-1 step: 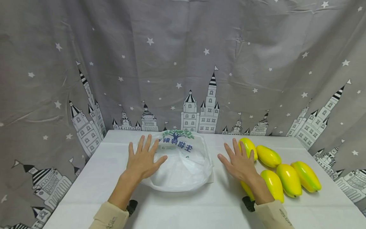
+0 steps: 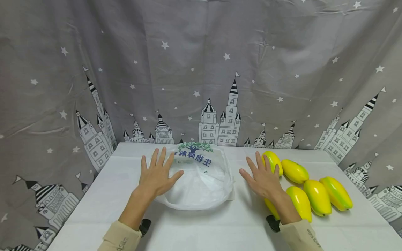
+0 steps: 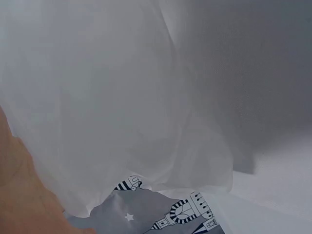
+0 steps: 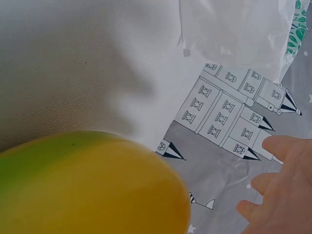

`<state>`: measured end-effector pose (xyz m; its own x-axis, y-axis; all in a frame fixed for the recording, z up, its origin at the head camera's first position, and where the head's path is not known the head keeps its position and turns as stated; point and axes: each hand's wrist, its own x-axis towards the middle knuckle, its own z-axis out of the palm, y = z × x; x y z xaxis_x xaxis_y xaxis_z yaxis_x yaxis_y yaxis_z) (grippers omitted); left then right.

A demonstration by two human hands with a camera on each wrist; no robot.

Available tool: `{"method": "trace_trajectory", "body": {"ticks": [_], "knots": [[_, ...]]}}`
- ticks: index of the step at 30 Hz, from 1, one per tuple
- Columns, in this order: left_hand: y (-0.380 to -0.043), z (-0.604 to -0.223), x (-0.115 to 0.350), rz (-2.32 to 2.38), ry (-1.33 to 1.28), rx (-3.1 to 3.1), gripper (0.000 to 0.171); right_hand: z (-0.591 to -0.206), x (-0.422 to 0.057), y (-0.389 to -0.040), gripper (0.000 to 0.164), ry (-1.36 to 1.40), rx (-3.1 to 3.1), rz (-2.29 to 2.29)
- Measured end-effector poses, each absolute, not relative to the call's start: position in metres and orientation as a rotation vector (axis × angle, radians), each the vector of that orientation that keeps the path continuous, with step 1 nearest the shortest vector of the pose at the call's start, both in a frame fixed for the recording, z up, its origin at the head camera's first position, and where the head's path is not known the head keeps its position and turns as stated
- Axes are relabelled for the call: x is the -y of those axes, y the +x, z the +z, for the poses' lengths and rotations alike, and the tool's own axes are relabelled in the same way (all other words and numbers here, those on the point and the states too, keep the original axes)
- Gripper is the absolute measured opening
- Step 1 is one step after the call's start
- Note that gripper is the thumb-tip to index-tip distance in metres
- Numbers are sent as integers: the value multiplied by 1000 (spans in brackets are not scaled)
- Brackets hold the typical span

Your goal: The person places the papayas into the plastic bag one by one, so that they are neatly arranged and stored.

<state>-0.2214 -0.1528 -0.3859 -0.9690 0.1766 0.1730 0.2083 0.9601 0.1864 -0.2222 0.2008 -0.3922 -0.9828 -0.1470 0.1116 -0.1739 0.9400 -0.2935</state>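
Hands well apart, fingers spread, holding nothing: in head view, your left hand (image 2: 155,180) overlaps the white plastic bag (image 2: 201,188) on the table (image 2: 213,233), your right hand (image 2: 263,180) the yellow mangoes (image 2: 317,198) at the bag's right. Expect the bag light, limp and easily torn, best pinched at its rim (image 2: 201,207); the mangoes, probably firm and slick, best cupped mid-body. Beneath a green tree print (image 2: 202,147), reversed blue characters (image 2: 206,162) appear to read 生物降解.
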Motion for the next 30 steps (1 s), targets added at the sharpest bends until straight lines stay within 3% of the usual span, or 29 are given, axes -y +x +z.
{"method": "trace_trajectory", "body": {"ticks": [30], "knots": [[-217, -379, 160, -345, -271, 2955, 78, -383, -205, -206, 79, 358, 2954, 469]]}}
